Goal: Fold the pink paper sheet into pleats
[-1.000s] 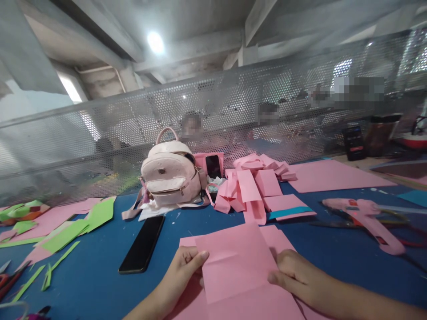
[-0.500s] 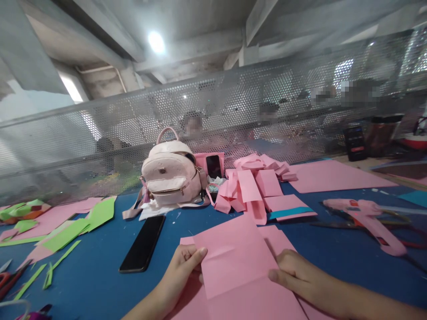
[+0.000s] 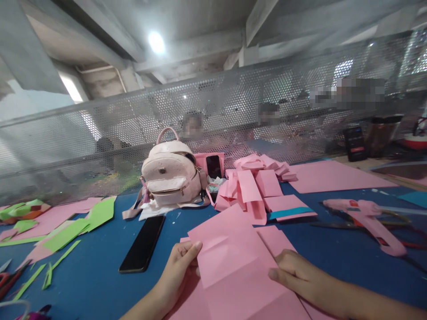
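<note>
A creased sheet of pink paper [image 3: 240,262] is held up between my two hands, tilted over the table. My left hand [image 3: 182,266] pinches its left edge, thumb on top and fingers behind. On the opposite side, my right hand [image 3: 295,273] grips the right edge with the thumb lying on the front. Fold lines run across the sheet. Beneath it lie more pink sheets [image 3: 275,240], partly covered by the held one. Its lower end runs out of view at the bottom.
Beyond my hands stand a pale pink backpack [image 3: 171,173] and a heap of folded pink strips [image 3: 250,182]. A black phone [image 3: 143,244] lies left. At right, a pink glue gun [image 3: 370,222] rests over scissors [image 3: 336,225]. Green paper scraps [image 3: 68,233] lie far left, before a perforated metal screen [image 3: 230,102].
The pink sheet's upper part has shifted slightly left and up, with my left hand moving a little the same way. My right hand stays nearly in place.
</note>
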`<action>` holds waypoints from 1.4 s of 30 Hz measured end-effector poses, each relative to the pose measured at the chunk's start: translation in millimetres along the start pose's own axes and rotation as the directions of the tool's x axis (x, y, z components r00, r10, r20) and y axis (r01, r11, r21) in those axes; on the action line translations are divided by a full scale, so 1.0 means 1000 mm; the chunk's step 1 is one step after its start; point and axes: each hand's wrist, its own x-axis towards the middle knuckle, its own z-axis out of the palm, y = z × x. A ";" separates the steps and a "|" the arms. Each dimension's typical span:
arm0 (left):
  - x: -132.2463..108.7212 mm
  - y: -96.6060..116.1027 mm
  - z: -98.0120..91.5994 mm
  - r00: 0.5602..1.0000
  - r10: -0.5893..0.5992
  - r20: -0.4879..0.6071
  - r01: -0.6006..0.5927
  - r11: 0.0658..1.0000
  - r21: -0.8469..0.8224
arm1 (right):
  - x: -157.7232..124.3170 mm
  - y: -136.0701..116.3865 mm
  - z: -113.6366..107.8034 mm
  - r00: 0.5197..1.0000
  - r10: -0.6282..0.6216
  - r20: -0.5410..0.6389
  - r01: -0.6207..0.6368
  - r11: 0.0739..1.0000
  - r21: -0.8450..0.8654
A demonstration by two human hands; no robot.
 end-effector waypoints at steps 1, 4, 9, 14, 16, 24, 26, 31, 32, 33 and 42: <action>0.000 0.001 0.000 1.000 0.003 -0.009 -0.003 1.000 -0.002 | 0.000 0.000 0.000 1.000 -0.004 -0.013 0.004 1.000 0.002; 0.000 0.001 0.001 0.999 0.008 -0.032 -0.008 1.000 -0.003 | 0.000 0.000 0.000 0.999 -0.006 -0.031 0.007 0.999 0.033; -0.001 0.001 0.001 0.996 0.024 -0.087 -0.025 1.000 -0.013 | 0.000 0.000 0.000 0.997 -0.059 -0.055 0.064 0.995 0.078; 0.000 0.000 -0.001 0.992 0.030 -0.126 -0.033 0.999 -0.022 | -0.001 -0.002 0.000 0.994 -0.076 -0.077 0.084 0.992 0.099; 0.000 0.000 -0.001 0.990 0.028 -0.139 -0.033 0.999 -0.028 | -0.001 -0.003 0.000 0.996 -0.065 -0.063 0.071 0.992 0.100; 0.000 -0.001 -0.001 0.987 0.009 -0.161 -0.019 0.998 -0.060 | 0.000 -0.005 -0.001 0.999 -0.012 -0.048 0.016 0.998 0.069; 0.001 -0.002 -0.002 0.987 0.004 -0.162 -0.016 0.997 -0.074 | 0.000 -0.005 -0.001 0.999 -0.012 -0.045 0.015 0.997 0.077; 0.003 -0.003 -0.005 0.985 0.008 -0.173 -0.027 0.994 -0.107 | -0.001 -0.001 0.000 0.999 -0.019 -0.037 0.025 0.985 0.168; 0.004 -0.003 -0.005 0.985 0.009 -0.172 -0.029 0.993 -0.114 | -0.001 0.000 0.000 0.999 -0.009 -0.049 0.018 0.982 0.190; 0.004 -0.003 -0.005 0.986 0.008 -0.169 -0.029 0.992 -0.121 | -0.002 0.001 0.000 0.999 0.002 -0.050 0.009 0.977 0.213; 0.003 0.000 -0.002 0.989 0.024 -0.145 -0.052 0.980 -0.191 | -0.005 -0.002 0.001 0.972 -0.125 0.198 0.033 0.910 0.414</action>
